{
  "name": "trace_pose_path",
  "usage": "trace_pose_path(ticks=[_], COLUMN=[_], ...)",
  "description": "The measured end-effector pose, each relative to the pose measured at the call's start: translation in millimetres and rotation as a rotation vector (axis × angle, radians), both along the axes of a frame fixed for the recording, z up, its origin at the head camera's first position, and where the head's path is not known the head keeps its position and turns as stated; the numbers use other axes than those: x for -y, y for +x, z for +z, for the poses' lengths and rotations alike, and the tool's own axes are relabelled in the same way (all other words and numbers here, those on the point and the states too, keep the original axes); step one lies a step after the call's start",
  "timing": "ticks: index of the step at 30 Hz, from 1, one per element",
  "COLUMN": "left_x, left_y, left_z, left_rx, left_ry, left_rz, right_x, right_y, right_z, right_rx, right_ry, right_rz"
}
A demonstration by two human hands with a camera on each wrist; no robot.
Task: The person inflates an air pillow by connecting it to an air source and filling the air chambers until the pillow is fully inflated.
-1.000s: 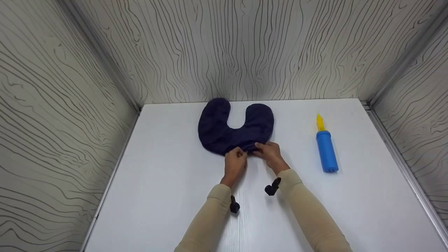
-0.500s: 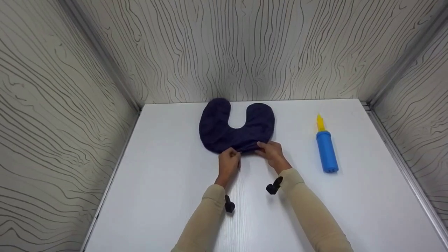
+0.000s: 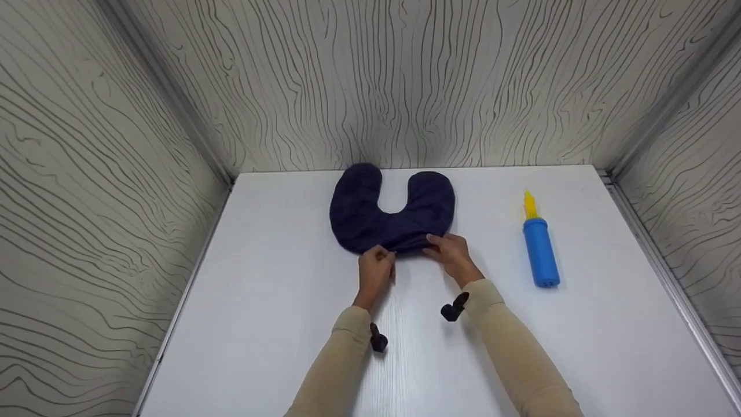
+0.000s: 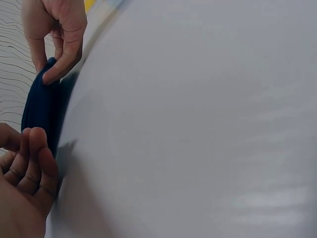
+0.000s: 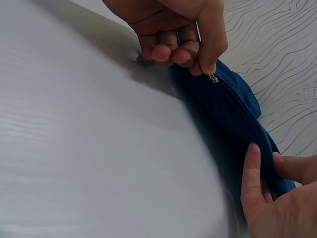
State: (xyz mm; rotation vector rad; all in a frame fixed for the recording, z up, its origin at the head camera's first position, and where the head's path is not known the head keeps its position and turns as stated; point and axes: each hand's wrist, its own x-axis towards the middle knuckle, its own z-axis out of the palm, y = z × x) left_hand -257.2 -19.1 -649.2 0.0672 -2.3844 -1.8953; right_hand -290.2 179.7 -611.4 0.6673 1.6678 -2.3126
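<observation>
A dark blue U-shaped neck pillow [image 3: 393, 229] lies flat on the white table, its curved edge towards me and its two ends towards the back wall. Along that near edge runs a zipper, and my left hand [image 3: 375, 269] pinches its small metal zipper pull [image 5: 213, 78] between thumb and finger. To the right, my right hand [image 3: 451, 255] grips the same edge, thumb on top and fingers beneath. In the right wrist view the zipper line [image 5: 247, 111] stretches between both hands.
A blue hand pump [image 3: 541, 252] with a yellow nozzle lies on the table [image 3: 260, 324] to the right. Wood-patterned walls [image 3: 405, 87] stand at the back and both sides. A small black device [image 3: 379, 339] sits at each wrist.
My left hand has slid to the left along the pillow's near edge with the zipper pull, slowing lately. My right hand has shifted slightly to the right, still gripping the edge.
</observation>
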Motion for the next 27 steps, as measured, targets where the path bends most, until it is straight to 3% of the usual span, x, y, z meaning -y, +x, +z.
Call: trace_pose_path(ticks=[21, 27], left_x=[10.6, 15.9], left_y=[1.8, 1.4], left_z=[3.7, 2.0], left_rx=[-0.011, -0.001], left_ry=[0.060, 0.033], left_rz=[-0.011, 0.031], right_x=[-3, -6], right_y=[-0.2, -1.4], right_z=[3.2, 1.8], right_rx=[-0.006, -0.008], right_ry=[-0.007, -0.017], right_rz=[0.013, -0.002])
